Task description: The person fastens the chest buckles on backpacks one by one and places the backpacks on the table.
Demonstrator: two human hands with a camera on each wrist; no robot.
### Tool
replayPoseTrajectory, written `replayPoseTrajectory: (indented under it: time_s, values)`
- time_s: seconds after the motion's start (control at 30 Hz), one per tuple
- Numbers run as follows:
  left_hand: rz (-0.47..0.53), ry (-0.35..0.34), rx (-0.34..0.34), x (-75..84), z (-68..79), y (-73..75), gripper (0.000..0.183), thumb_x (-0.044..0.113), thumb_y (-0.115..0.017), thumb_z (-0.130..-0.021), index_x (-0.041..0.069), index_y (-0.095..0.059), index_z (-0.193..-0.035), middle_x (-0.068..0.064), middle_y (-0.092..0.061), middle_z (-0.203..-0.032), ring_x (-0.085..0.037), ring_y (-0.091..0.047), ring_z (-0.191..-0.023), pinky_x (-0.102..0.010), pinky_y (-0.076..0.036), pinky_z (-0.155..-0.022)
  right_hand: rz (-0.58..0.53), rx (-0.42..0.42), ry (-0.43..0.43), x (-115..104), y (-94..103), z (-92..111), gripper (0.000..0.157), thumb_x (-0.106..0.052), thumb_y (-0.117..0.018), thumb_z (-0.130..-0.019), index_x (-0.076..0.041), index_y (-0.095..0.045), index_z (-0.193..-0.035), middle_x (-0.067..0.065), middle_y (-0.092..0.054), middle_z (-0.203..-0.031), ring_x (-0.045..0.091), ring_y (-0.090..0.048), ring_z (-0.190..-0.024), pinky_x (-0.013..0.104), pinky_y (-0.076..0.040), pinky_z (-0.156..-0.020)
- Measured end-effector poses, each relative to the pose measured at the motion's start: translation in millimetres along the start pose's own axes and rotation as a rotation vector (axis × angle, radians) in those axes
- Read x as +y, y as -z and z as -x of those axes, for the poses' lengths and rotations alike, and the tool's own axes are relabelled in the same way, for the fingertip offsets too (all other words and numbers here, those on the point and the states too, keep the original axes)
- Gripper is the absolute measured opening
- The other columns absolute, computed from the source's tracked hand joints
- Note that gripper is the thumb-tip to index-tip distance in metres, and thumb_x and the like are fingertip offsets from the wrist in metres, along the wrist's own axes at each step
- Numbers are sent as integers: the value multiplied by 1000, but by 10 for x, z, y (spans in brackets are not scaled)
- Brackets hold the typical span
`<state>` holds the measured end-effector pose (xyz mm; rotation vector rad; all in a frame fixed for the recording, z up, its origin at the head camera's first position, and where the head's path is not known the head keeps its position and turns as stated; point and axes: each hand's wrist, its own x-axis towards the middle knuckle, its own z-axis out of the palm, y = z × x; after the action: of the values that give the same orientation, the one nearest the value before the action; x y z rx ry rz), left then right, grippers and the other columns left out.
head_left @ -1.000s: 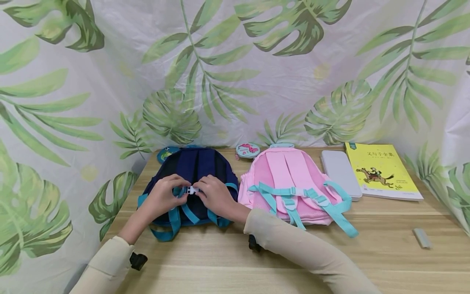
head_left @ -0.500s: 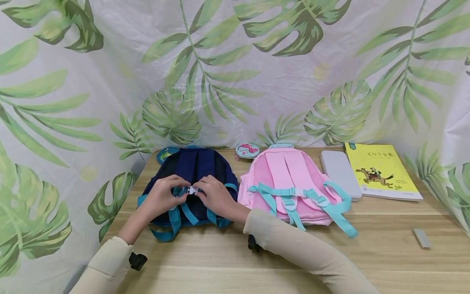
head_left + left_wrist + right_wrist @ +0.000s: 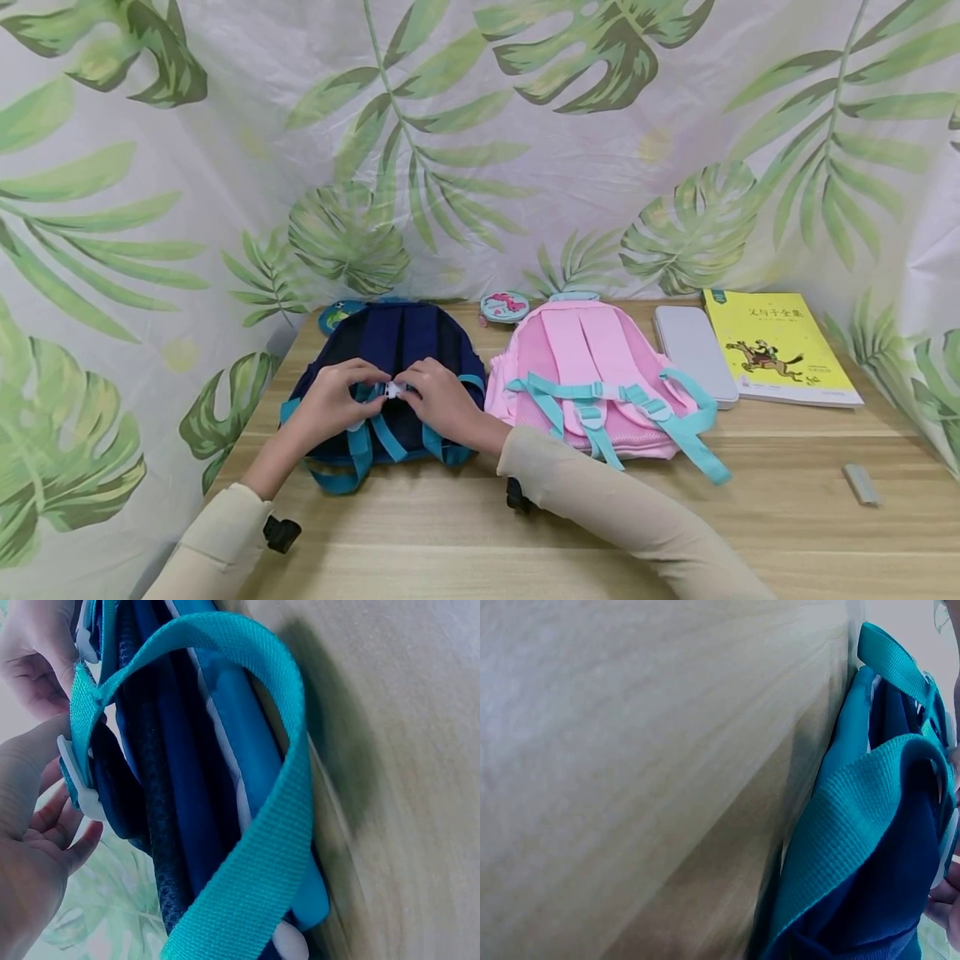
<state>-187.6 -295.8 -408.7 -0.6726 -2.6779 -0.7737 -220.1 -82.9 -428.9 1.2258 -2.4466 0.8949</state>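
Observation:
A navy backpack (image 3: 420,333) with teal straps lies on the table, its strap side up. Over its middle, my left hand (image 3: 339,396) pinches the left part of a white plastic buckle (image 3: 393,389) between thumb and fingers. The buckle's right part is pinched by my right hand (image 3: 442,402). Fingers cover much of it, so whether its halves are fully joined cannot be told. A loop of teal strap (image 3: 289,750) arches in front of the backpack in the left wrist view. The right wrist view shows another teal strap (image 3: 855,817) and only a few fingertips.
Beside the navy backpack lies a pink backpack (image 3: 558,333) with light teal straps. Farther right are a pale flat case (image 3: 693,350) and a yellow book (image 3: 780,342). Small round pouches, one blue (image 3: 339,315) and one pale (image 3: 505,307), sit behind. A grey block (image 3: 862,485) lies right.
Both hands keep their places over the navy backpack. The white buckle between them has shifted very slightly to the right, and less of its dark slotted part shows.

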Motion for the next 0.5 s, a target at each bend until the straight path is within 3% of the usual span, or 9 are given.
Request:
replayPoseTrajectory:
  time_s: [0.5]
  values:
    - [-18, -23, 4, 9, -7, -12, 27, 0, -84, -78, 4, -79, -104, -8, -74, -100, -21, -69, -85, -38, -59, -70, 3, -9, -22, 22, -30, 3, 19, -16, -67, -99, -8, -74, -114, 3, -73, -106, 16, -64, -98, 20, -53, -86]
